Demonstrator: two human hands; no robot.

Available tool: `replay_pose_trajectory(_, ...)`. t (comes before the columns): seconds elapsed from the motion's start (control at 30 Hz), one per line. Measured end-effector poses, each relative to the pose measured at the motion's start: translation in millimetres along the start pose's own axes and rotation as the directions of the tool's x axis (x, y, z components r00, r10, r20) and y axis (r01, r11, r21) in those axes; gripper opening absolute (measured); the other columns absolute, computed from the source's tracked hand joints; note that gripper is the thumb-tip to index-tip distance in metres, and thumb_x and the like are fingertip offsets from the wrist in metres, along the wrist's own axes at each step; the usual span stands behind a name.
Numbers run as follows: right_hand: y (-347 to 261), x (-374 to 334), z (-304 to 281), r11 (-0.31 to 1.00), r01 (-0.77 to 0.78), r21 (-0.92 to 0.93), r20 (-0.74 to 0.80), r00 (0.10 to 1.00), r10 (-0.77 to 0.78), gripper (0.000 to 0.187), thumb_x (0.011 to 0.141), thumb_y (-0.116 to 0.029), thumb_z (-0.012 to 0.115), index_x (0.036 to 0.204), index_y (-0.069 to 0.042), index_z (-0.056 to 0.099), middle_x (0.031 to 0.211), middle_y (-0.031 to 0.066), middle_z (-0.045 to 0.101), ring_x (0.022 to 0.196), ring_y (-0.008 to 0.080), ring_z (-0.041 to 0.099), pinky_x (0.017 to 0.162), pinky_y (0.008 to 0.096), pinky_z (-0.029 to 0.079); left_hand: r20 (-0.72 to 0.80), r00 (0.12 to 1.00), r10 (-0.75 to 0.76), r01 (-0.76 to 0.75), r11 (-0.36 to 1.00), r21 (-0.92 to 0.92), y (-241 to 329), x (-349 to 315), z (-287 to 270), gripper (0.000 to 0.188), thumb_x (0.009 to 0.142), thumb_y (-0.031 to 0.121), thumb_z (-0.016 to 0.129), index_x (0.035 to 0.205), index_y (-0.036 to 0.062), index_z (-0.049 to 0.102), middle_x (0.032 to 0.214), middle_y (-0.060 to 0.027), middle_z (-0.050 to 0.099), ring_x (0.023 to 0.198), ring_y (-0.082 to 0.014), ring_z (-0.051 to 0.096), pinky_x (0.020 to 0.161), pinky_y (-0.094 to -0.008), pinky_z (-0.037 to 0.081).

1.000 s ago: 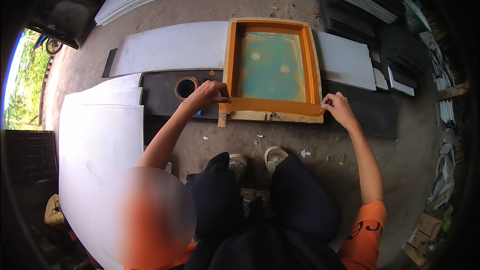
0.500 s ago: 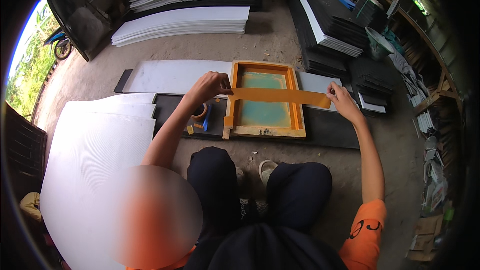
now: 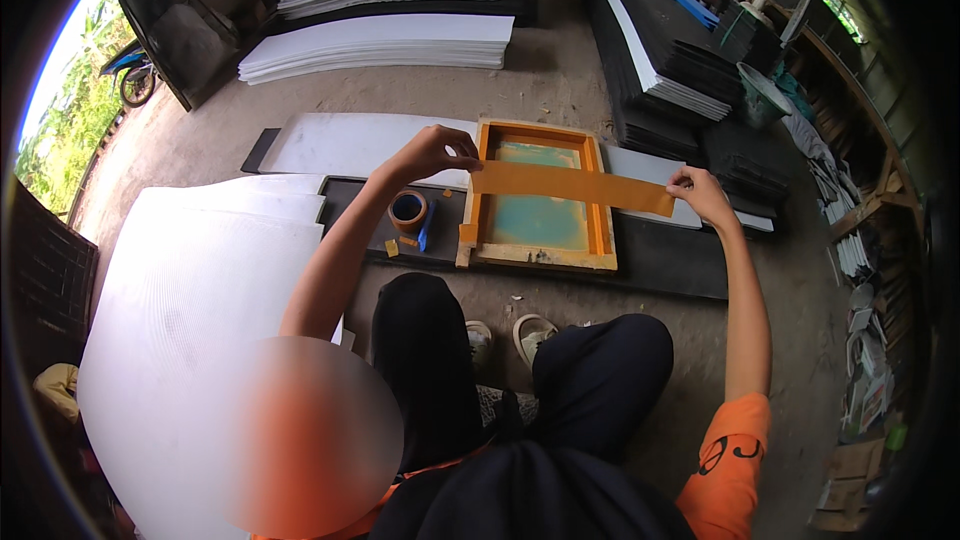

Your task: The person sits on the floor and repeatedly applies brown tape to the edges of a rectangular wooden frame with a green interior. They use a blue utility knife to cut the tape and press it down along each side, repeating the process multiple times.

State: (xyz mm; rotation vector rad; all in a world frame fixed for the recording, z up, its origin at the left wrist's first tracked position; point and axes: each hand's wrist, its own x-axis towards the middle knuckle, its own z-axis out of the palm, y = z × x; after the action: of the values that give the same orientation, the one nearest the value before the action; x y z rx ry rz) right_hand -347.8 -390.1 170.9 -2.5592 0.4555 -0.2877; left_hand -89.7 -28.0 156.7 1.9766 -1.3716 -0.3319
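A strip of brown tape point(image 3: 560, 185) is stretched taut between my two hands. My left hand point(image 3: 437, 154) pinches its left end, and my right hand point(image 3: 703, 194) pinches the right end. Under the strip lies a wooden screen-printing frame point(image 3: 541, 257) with a green mesh point(image 3: 530, 220) and brown tape along its inner edges. The strip crosses the frame from side to side; I cannot tell whether it touches. Left of the frame, a roll of brown tape point(image 3: 408, 210) sits on a black sheet beside a blue cutter point(image 3: 425, 230) and small tape scraps point(image 3: 392, 248).
The frame rests on black sheets point(image 3: 670, 258) and white sheets point(image 3: 370, 145) on the concrete floor. Large white sheets point(image 3: 190, 320) spread at left. Stacks of white sheets point(image 3: 380, 48) stand at the back, black stacks point(image 3: 660, 50) at the back right.
The view has shifted a little, and the strip sits slightly higher across the frame. The tape roll, partly hidden by my left arm before, now shows fully. Both hands keep their hold.
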Motion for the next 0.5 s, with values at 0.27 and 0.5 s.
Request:
replay_pose_trajectory(0.27,77.4,25.4,64.7,0.973,-0.220,0.077,0.304,0.934,0.187,0.013,0.075,-0.007,0.065,0.082,0.003,0.063,0.075,0.0070,0.064,0.071,0.0118,0.059,0.067,0.0248,0.047,0.226,0.932,-0.282,0.298,0.954,-0.041,-61.9,28.1,67.7,0.020,0.077,0.021,0.066,0.086,0.0033,0.066,0.082,-0.0077,0.067,0.079,-0.0159,0.064,0.075,-0.0312,0.049)
replay_pose_trajectory(0.5,141.2,39.0,187.4,0.903,-0.389,-0.185,0.433,0.792,0.430,0.017,0.069,-0.017,0.070,0.078,-0.003,0.067,0.079,0.0133,0.066,0.079,0.0243,0.063,0.072,0.0334,0.047,0.305,0.817,-0.490,0.428,0.868,0.251,-137.3,30.7,160.3,0.027,0.074,0.030,0.066,0.085,0.0049,0.067,0.078,-0.0088,0.067,0.077,-0.0231,0.064,0.073,-0.0330,0.047)
